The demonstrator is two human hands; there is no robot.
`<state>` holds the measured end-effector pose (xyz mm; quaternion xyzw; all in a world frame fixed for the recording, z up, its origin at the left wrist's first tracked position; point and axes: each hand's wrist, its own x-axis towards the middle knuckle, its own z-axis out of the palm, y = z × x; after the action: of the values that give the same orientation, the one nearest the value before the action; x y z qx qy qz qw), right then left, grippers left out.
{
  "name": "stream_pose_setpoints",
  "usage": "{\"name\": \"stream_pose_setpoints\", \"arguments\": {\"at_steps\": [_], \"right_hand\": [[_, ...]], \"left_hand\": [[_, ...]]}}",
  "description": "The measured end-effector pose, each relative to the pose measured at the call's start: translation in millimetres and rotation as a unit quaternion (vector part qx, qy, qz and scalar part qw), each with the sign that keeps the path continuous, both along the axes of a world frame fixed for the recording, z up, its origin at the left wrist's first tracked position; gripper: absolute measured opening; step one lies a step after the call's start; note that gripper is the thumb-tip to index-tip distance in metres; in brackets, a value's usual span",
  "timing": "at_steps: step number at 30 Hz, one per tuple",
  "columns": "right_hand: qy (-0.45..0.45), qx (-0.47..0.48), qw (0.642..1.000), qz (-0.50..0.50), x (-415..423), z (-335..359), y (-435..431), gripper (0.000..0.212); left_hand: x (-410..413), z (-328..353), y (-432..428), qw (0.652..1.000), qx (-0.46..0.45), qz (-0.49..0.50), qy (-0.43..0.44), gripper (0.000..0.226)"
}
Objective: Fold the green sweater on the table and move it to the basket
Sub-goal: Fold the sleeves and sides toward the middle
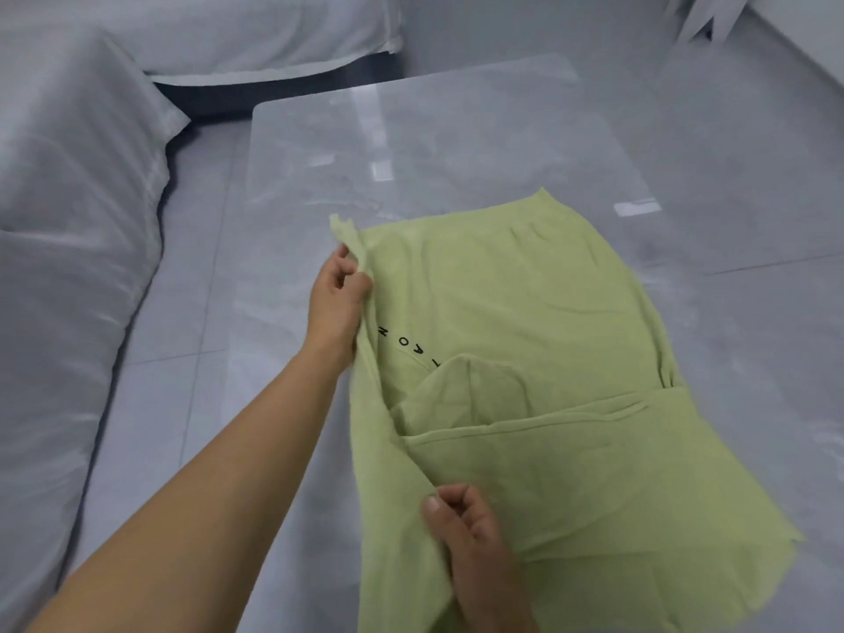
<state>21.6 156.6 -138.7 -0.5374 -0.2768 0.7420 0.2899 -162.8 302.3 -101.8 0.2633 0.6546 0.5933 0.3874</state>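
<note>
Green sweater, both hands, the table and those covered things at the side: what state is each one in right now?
green sweater: lying on the table, partly folded, left edge lifted.
left hand: fingers pinching the sweater's far left edge.
right hand: closed on the sweater's near edge.
table: glossy, bare beyond the sweater.
covered furniture: draped in white sheets.

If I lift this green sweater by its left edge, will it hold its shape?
Probably not. The sweater looks floppy: it bunches where the left hand and right hand pinch it. It seems thin and light, and may slide on the glossy table.
</note>
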Motion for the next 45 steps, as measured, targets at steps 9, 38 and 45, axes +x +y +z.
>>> {"name": "stream_pose_setpoints", "arguments": {"at_steps": [9, 38, 45], "right_hand": [[-0.018, -0.041, 0.999, -0.011, 70, -32, 22, 0.012], [-0.46, 0.526, 0.653, 0.292, 62, -47, 13, 0.063], [-0.481, 0.531, 0.632, 0.294, 62, -50, 11, 0.064]], "left_hand": [[66, -71, 22, 0.815, -0.201, -0.214, 0.499, 0.064], [110, -67, -62, 0.759, -0.228, -0.282, 0.541, 0.09], [100, -61, -99, 0.746, -0.235, -0.29, 0.552, 0.074]]}}
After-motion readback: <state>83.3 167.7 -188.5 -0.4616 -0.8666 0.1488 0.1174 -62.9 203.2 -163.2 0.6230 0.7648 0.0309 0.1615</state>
